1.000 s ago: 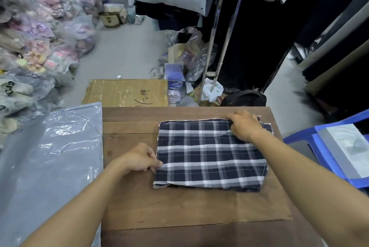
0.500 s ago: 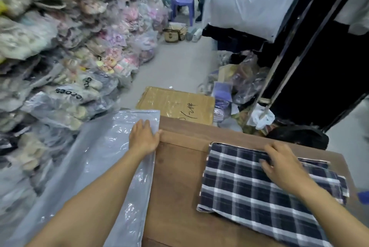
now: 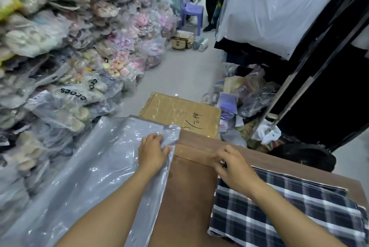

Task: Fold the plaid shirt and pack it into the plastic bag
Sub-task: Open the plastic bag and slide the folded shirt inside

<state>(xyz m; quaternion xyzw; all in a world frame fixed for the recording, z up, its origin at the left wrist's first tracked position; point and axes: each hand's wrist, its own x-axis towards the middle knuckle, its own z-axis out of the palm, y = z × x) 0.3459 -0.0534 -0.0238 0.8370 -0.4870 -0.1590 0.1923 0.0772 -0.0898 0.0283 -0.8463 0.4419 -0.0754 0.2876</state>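
Left hand (image 3: 153, 152) flat on the top right corner of the plastic bag (image 3: 87, 177), fingers spread and loose, thumb hooked at the bag's right edge, pinning rather than gripping. Right hand (image 3: 235, 167) curled over the far left corner of the plaid shirt (image 3: 289, 212), fingertips tucked at the fabric's edge; hard to tell whether actually pinching cloth or only pressing it.

Now by size. Piled high along the left, a wall of bagged goods (image 3: 60, 57), some printed "crocs". Brown wooden table (image 3: 187, 196) underneath everything, bare down the middle between bag and shirt. Grey translucent bag lying flat, draped over the table's left edge. Shirt folded into a tidy rectangle on the table's right side, navy with white checks, well apart from the bag and not inside it. Beyond the table's far edge, a cardboard box (image 3: 179, 113) on the floor with handwriting on top. Further back, a small purple chair (image 3: 190, 10).
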